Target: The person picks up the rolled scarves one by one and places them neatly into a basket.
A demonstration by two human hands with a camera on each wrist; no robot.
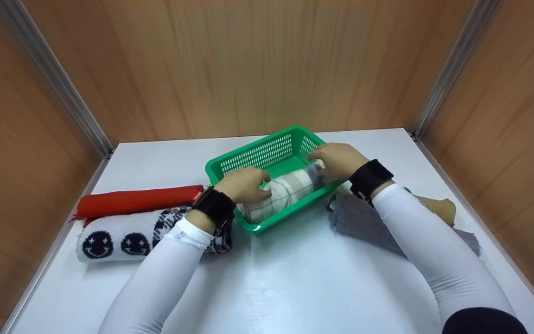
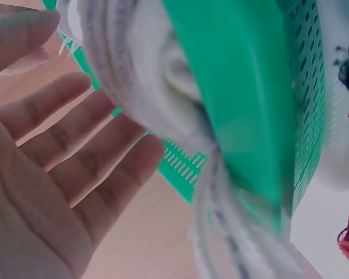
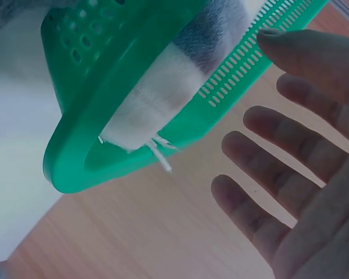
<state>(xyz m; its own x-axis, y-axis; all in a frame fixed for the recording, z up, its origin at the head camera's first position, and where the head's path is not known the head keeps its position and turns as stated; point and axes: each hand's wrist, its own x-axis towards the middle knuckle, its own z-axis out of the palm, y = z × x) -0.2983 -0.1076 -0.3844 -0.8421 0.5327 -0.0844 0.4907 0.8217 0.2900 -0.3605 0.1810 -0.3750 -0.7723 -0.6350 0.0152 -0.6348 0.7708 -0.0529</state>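
A rolled plaid scarf (image 1: 290,190), cream and grey with fringe, lies along the near side inside a green plastic basket (image 1: 253,227). My left hand (image 1: 244,184) is at the roll's left end; in the left wrist view its fingers (image 2: 107,168) are extended beside the scarf (image 2: 134,75), and whether they touch it I cannot tell. Over the right end is my right hand (image 1: 339,160). Seen from the right wrist, its fingers (image 3: 267,168) are spread and apart from the scarf (image 3: 163,93). Strands of fringe hang at both ends.
On the left lie a rolled red scarf (image 1: 137,200) and a black-and-white smiley-patterned roll (image 1: 118,241), partly behind my left forearm. A grey cloth (image 1: 364,222) and a tan cloth (image 1: 441,208) are under my right forearm. Wooden panels (image 1: 267,69) enclose the white table (image 1: 285,287).
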